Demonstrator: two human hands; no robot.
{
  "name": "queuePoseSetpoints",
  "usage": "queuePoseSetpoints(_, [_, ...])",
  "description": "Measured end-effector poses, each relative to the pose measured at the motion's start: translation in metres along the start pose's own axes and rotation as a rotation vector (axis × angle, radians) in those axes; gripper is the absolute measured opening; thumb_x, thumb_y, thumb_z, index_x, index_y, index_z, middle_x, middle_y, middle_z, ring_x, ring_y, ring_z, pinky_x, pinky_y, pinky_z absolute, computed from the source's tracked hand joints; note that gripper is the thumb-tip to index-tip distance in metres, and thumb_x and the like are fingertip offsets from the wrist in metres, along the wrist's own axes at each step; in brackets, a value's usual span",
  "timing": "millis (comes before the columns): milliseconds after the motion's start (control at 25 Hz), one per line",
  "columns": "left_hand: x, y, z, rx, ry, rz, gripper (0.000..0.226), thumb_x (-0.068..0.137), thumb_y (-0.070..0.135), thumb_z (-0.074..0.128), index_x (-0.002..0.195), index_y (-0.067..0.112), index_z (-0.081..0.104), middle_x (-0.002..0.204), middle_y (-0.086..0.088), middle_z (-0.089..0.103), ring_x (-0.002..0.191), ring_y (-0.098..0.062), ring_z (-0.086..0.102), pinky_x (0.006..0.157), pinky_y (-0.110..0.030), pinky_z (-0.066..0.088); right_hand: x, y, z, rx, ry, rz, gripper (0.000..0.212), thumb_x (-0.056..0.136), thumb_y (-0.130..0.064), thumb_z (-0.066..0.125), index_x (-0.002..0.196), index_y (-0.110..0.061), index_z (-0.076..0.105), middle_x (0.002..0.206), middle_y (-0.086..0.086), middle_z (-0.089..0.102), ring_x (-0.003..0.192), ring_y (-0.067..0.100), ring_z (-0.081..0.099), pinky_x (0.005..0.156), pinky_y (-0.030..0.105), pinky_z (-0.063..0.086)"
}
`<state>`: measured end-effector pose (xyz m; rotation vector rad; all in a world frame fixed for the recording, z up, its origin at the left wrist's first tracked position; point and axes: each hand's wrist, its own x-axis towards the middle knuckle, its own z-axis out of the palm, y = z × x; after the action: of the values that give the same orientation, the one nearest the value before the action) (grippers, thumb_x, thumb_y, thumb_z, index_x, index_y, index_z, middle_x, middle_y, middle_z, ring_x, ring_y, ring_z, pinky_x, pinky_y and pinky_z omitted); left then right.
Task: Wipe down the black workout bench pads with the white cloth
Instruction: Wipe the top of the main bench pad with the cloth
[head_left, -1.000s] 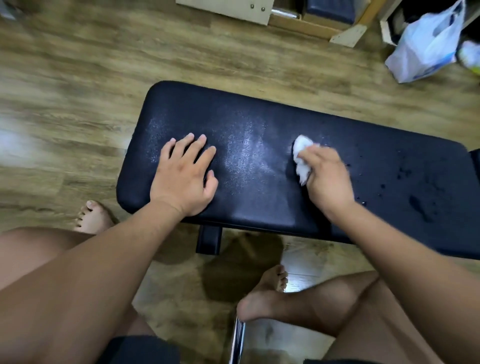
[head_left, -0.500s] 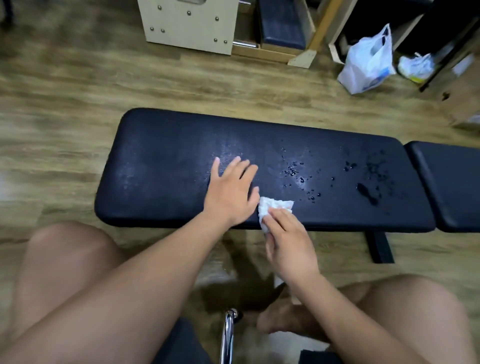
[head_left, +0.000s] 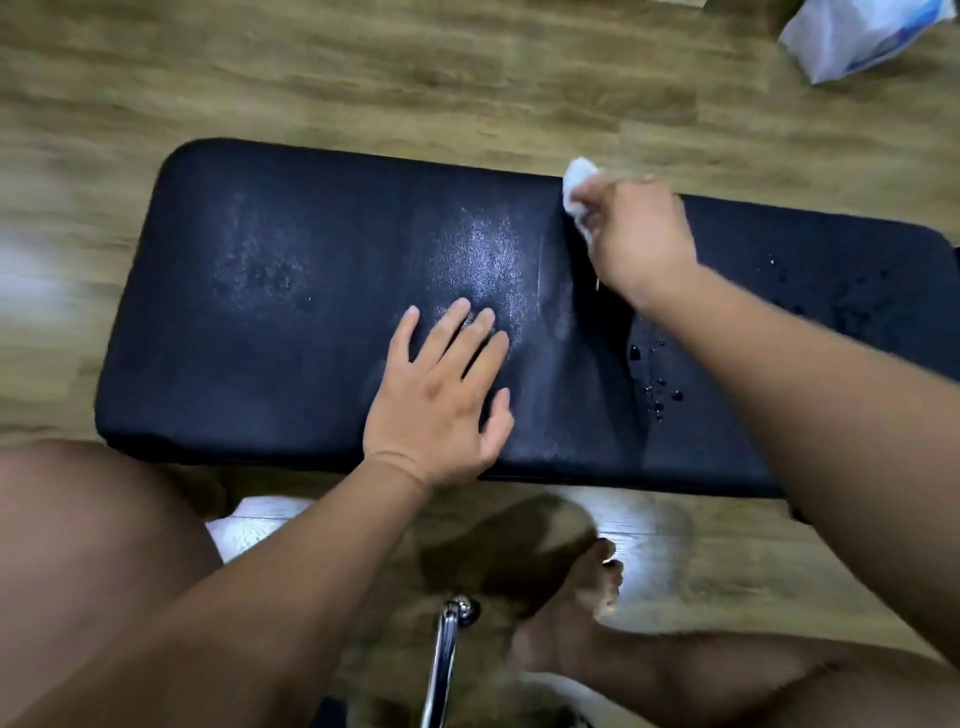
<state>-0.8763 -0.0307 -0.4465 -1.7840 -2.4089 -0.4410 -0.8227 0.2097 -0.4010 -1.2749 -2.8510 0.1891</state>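
Observation:
The long black bench pad (head_left: 291, 322) lies across the view on a wood floor. My right hand (head_left: 641, 241) grips the crumpled white cloth (head_left: 577, 189) at the pad's far edge, right of centre. Flat on the pad near its front edge rests my left hand (head_left: 441, 400), fingers spread, holding nothing. A damp sheen covers the pad's middle. Water drops (head_left: 657, 382) sit to the right of my right forearm, and more dot the pad's right end.
A white plastic bag (head_left: 852, 36) lies on the floor at the top right. A chrome tube (head_left: 444, 660) stands between my knees below the bench. My bare foot (head_left: 576, 618) rests on the floor just in front of the pad.
My right hand has carried the cloth from the pad's front edge up to its far edge. My left hand stays pressed flat on the pad. The camera has tilted down and closer.

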Motion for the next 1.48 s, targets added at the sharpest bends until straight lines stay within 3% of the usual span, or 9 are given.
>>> queuePoseSetpoints(160, [0.002,-0.001,0.001,0.019,-0.006,0.001,0.051,0.085,0.036,0.052,0.127,0.010,0.062,0.141,-0.008,0.055,0.136,-0.029,0.045,0.111,-0.059,0.029,0.034,-0.006,0.005,0.011,-0.003,0.004,0.027,0.080,0.001,0.045,0.091,-0.016,0.063,0.081,0.013,0.063,0.079,0.035,0.060,0.066,0.033,0.044])
queuePoseSetpoints(280, [0.001,0.000,0.000,0.018,-0.002,-0.001,0.050,0.085,0.035,0.052,0.128,0.011,0.062,0.141,-0.008,0.055,0.137,-0.029,0.045,0.111,-0.058,0.029,-0.019,-0.009,0.007,0.055,0.144,-0.031,0.022,0.080,0.001,0.044,0.086,-0.013,0.059,0.078,0.007,0.049,0.071,0.033,0.045,0.060,0.031,0.030])
queuePoseSetpoints(480, [0.000,0.002,0.000,0.019,-0.001,-0.012,0.050,0.086,0.036,0.049,0.128,0.011,0.061,0.141,-0.008,0.056,0.137,-0.028,0.044,0.112,-0.058,0.029,-0.187,-0.017,0.020,0.180,0.140,-0.197,0.030,0.075,-0.003,0.054,0.101,-0.014,0.065,0.106,0.005,0.064,0.098,0.030,0.056,0.092,0.038,0.043])
queuePoseSetpoints(600, [-0.001,0.002,0.001,0.018,0.012,-0.012,0.050,0.086,0.036,0.049,0.127,0.010,0.061,0.140,-0.008,0.056,0.136,-0.029,0.045,0.111,-0.058,0.029,-0.240,-0.011,0.023,0.192,0.125,-0.265,0.033,0.077,-0.006,0.060,0.106,-0.017,0.070,0.120,0.000,0.066,0.113,0.021,0.061,0.106,0.043,0.038])
queuePoseSetpoints(840, [-0.002,0.002,0.003,0.029,0.005,0.001,0.052,0.087,0.035,0.047,0.130,0.009,0.060,0.142,-0.010,0.054,0.137,-0.031,0.044,0.111,-0.060,0.028,-0.139,-0.004,0.017,0.046,0.223,-0.274,0.027,0.080,-0.011,0.055,0.100,-0.019,0.071,0.106,0.003,0.071,0.095,0.025,0.068,0.105,0.045,0.036])
queuePoseSetpoints(1120, [-0.001,0.001,0.002,0.050,-0.020,0.003,0.054,0.086,0.035,0.047,0.131,0.009,0.060,0.143,-0.010,0.053,0.137,-0.031,0.043,0.112,-0.059,0.027,-0.001,-0.014,0.015,0.006,0.124,-0.082,0.036,0.084,-0.008,0.045,0.106,-0.023,0.067,0.112,0.001,0.069,0.108,0.027,0.059,0.115,0.038,0.018])
queuePoseSetpoints(1200, [-0.001,0.001,0.001,0.051,-0.023,-0.003,0.054,0.086,0.035,0.047,0.131,0.009,0.060,0.143,-0.010,0.053,0.137,-0.031,0.043,0.112,-0.059,0.027,-0.009,-0.023,0.011,0.060,0.130,-0.040,0.035,0.082,-0.006,0.046,0.104,-0.021,0.069,0.108,0.006,0.070,0.105,0.031,0.060,0.111,0.039,0.031])
queuePoseSetpoints(1320, [-0.002,0.003,0.001,0.051,-0.031,0.003,0.054,0.085,0.035,0.047,0.130,0.009,0.060,0.143,-0.010,0.054,0.137,-0.031,0.044,0.112,-0.059,0.027,-0.080,-0.035,0.012,0.140,0.192,-0.122,0.026,0.074,0.000,0.049,0.087,-0.014,0.067,0.088,0.011,0.066,0.088,0.036,0.058,0.086,0.039,0.043])
queuePoseSetpoints(1480, [-0.003,0.002,0.002,0.036,-0.010,0.005,0.054,0.086,0.035,0.045,0.130,0.008,0.060,0.143,-0.011,0.053,0.137,-0.032,0.044,0.112,-0.060,0.028,-0.216,-0.036,0.023,0.268,0.098,-0.274,0.037,0.071,0.003,0.059,0.104,-0.012,0.068,0.108,0.005,0.064,0.102,0.029,0.057,0.100,0.045,0.041])
